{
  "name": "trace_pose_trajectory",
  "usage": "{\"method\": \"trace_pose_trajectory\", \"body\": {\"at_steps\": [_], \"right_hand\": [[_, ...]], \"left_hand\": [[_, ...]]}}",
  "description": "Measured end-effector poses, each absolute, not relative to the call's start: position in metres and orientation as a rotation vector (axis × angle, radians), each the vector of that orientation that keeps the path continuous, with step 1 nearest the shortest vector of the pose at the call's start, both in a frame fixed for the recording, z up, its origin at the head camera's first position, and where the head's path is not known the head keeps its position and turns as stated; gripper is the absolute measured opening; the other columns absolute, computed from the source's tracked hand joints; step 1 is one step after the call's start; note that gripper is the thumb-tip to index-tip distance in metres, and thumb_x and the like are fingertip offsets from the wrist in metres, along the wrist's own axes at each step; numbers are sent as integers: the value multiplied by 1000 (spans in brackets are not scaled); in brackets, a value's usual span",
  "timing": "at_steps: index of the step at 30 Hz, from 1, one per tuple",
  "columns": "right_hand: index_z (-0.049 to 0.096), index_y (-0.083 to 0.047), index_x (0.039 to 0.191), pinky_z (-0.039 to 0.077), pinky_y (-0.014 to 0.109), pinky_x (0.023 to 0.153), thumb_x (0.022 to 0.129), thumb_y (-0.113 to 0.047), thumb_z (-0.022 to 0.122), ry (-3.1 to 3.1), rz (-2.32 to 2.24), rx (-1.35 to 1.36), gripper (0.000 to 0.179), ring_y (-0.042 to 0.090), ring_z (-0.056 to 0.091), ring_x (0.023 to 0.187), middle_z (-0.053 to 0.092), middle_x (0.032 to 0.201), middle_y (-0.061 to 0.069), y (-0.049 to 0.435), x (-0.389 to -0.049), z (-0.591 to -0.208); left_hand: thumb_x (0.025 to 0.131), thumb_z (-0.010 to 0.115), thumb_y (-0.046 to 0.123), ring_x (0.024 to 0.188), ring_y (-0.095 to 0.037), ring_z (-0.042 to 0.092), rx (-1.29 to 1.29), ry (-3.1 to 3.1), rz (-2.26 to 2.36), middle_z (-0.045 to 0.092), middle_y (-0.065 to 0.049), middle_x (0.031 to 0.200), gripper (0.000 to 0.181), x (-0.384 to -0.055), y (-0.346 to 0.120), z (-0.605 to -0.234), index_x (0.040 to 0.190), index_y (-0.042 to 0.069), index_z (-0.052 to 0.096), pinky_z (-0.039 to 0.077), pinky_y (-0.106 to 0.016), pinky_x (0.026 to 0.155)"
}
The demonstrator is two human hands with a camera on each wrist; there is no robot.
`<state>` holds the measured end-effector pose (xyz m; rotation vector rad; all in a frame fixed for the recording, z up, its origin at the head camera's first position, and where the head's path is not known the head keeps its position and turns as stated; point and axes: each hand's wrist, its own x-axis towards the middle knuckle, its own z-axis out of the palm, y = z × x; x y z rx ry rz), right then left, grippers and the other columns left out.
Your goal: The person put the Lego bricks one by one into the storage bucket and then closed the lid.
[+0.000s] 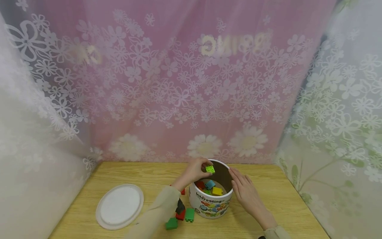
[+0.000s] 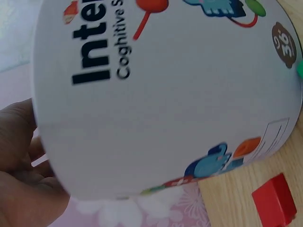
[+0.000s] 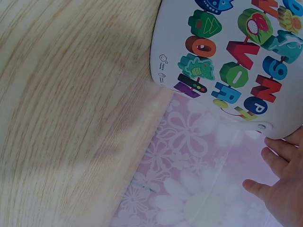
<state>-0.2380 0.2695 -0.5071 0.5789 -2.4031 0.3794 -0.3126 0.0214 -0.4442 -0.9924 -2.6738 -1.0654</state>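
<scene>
Over the mouth of a round white printed bucket (image 1: 210, 206), my left hand (image 1: 195, 171) pinches a lime-green toy building block (image 1: 210, 169). Its wrist view shows the bucket's lettered side (image 2: 142, 109) close up, with the hand (image 2: 26, 165) at the rim; the block is hidden there. Against the bucket's right rim rests my right hand (image 1: 246, 191), its fingers extended; its wrist view has this hand (image 3: 284, 179) beside the printed wall (image 3: 227, 52). Inside the bucket lie several blocks, among them a yellow block (image 1: 217, 191) and a blue block (image 1: 210, 184).
A round white lid (image 1: 120, 206) lies on the wooden table (image 1: 155, 171) at the left. Left of the bucket are loose blocks: a green block (image 1: 189, 215), another green block (image 1: 171, 223), a red block (image 1: 180, 215) and a black piece (image 1: 180, 206). Flowered curtains (image 1: 191, 83) surround the table.
</scene>
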Motion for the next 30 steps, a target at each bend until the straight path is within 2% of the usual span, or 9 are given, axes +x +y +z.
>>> {"method": "trace_pose_trajectory", "body": {"at_steps": [9,16,23,30], "right_hand": [[53,0,146,38,64,106,101,-9,57,-2399,376,587,46,36,51,135,54,148,16,268,-237,-505],[53,0,146,38,64,107,99,-7,59,-2413,372,582,48,36,50,135,54,147,17,267,-236,-504],[52,0,146,37,64,108,101,-8,57,-2428,377,577,47,36,49,136,53,149,16,267,-235,-503],[53,1,145,37,64,107,98,-6,60,-2417,385,578,48,36,50,135,54,147,16,268,-236,-504]], "left_hand": [[87,82,17,93,-16,66,-969,-2718,-1114,67,-4,109,31,-311,36,-450,116,9,73,56,-20,77],[88,81,13,87,-15,63,-953,-2728,-1029,67,-5,108,29,-310,42,-445,116,10,74,53,-21,72],[94,75,20,101,-18,66,-929,-2676,-1060,67,-5,119,28,-314,43,-447,121,12,72,56,-25,83],[95,72,12,96,-19,68,-952,-2528,-1183,70,-7,112,22,-319,33,-448,116,7,72,58,-26,80]]}}
